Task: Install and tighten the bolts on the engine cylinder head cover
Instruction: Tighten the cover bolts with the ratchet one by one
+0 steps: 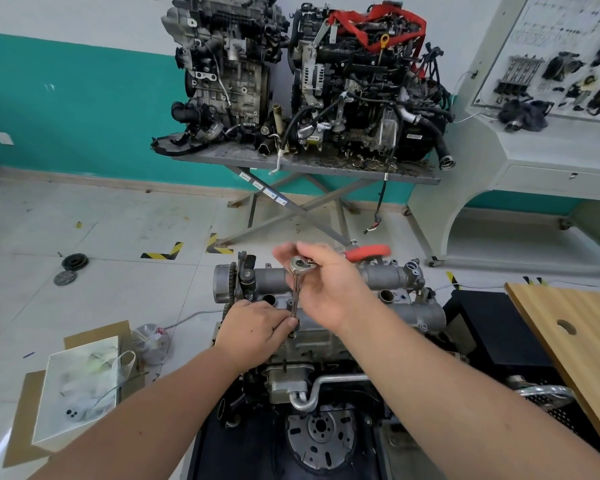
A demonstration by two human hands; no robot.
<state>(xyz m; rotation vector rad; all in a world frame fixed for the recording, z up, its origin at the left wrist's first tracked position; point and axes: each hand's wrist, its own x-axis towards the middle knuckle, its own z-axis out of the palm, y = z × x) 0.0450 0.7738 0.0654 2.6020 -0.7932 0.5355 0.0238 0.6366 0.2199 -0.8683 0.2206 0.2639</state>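
I am in the tightening step. In the middle of the frame, my right hand (326, 285) grasps the head of the ratchet wrench (300, 265), whose red handle points to the right. My left hand (257, 329) pinches the lower end of the extension bar (294, 299), keeping it on a bolt at the near edge of the cylinder head cover (329, 308). The bolt itself is hidden. Next, I think, I must swing the handle while the bar stays upright.
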